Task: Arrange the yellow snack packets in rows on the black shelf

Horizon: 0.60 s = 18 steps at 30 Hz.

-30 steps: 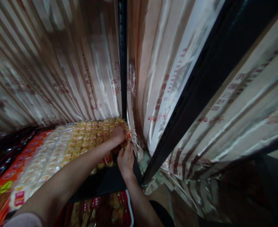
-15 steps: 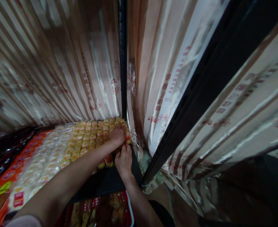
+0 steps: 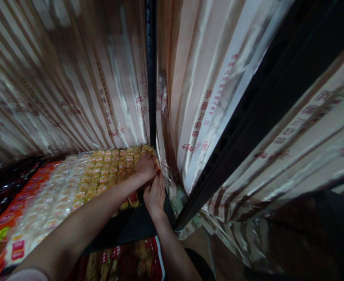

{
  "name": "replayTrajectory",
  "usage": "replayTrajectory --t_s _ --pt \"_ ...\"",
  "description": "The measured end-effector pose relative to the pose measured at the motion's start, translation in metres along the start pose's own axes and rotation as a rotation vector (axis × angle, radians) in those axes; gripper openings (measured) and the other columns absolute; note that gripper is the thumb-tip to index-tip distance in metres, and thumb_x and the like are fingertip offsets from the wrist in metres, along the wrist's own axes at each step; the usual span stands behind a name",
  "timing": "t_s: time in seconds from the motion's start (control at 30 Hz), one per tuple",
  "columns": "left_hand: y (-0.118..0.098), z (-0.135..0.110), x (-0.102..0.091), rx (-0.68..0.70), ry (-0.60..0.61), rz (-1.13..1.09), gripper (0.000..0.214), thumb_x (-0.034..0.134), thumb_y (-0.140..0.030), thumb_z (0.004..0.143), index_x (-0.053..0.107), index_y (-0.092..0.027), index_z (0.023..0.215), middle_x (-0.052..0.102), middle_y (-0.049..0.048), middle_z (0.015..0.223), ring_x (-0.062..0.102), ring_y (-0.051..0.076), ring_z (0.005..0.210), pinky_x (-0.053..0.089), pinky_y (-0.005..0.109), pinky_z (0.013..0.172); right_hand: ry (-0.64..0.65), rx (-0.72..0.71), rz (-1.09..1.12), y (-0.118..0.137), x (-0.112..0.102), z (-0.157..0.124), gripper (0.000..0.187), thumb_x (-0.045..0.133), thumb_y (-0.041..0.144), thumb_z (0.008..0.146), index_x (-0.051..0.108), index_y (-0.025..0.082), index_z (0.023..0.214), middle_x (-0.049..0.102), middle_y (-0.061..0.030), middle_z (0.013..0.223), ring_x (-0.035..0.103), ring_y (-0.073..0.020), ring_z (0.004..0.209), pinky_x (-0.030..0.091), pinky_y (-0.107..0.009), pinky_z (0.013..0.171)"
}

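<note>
Right at the foot of the black post (image 3: 151, 78), we have both hands on the yellow packets (image 3: 107, 171), which lie in tight rows on the dark shelf (image 3: 125, 228), starting at the post and running out to its left. Our left hand (image 3: 146, 167) lies palm down on the rows nearest the post, fingers bent lightly and not closed round anything we can see. Our right hand (image 3: 154, 195) comes up from the near side of the post, its fingertips meeting the left hand at the corner packets; we cannot tell whether they pinch one. We judge the step to be seating packets in the corner by the post. Any next move calls for fingertip work in a narrow gap, without knocking the standing rows. The block's long axis runs leftward from the post; which way a single packet points is too small to tell. Further left of the post lie clear packs (image 3: 52, 199).
</note>
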State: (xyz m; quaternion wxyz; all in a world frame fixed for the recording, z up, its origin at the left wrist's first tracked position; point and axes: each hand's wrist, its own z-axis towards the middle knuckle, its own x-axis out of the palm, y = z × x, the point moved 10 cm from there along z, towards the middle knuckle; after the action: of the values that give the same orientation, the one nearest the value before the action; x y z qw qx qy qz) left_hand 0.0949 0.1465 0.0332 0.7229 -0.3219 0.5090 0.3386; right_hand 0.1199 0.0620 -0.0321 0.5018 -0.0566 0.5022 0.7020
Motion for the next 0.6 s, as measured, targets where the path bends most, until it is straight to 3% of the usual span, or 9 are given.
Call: replayTrajectory --t_s 0.1,0.23,0.33,0.6 --pt "-0.01 0.003 -0.001 0.127 -0.031 -0.004 0.024 0.043 -0.021 0.084 0.062 -0.016 0.097 0.057 0.0085 0.113 0.043 0.023 0.111 0.033 0.037 0.099 -0.013 -0.017 0.009 0.001 0.0 0.001 0.057 0.038 0.003 0.068 0.046 0.0 0.124 0.043 -0.0225 0.134 0.034 -0.027 0.129 0.034 -0.045 0.104" --pt "-0.018 0.011 0.022 0.255 0.093 0.02 0.019 0.044 -0.019 0.084 0.062 -0.018 0.09 0.061 0.0059 0.102 0.044 0.021 0.108 0.026 0.037 0.104 0.0 -0.021 0.021 0.001 0.005 0.001 0.06 0.035 0.003 0.069 0.042 -0.003 0.128 0.043 -0.0239 0.134 0.034 -0.0269 0.13 0.035 -0.045 0.104" --pt "-0.013 0.019 0.035 0.25 0.182 0.013 0.016 0.046 -0.015 0.081 0.062 -0.019 0.079 0.062 0.004 0.095 0.047 0.018 0.103 0.025 0.035 0.105 0.007 -0.017 0.054 0.0 0.007 0.001 0.058 0.035 0.004 0.071 0.043 -0.001 0.128 0.043 -0.0219 0.135 0.036 -0.0258 0.129 0.035 -0.044 0.104" --pt "-0.007 0.03 0.038 0.203 0.233 -0.07 0.019 0.049 -0.007 0.074 0.061 -0.02 0.066 0.064 0.0039 0.087 0.048 0.018 0.099 0.03 0.033 0.1 -0.031 0.035 0.098 -0.005 0.004 0.002 0.05 0.033 0.007 0.077 0.048 0.002 0.124 0.046 -0.0211 0.132 0.04 -0.0245 0.126 0.037 -0.044 0.103"
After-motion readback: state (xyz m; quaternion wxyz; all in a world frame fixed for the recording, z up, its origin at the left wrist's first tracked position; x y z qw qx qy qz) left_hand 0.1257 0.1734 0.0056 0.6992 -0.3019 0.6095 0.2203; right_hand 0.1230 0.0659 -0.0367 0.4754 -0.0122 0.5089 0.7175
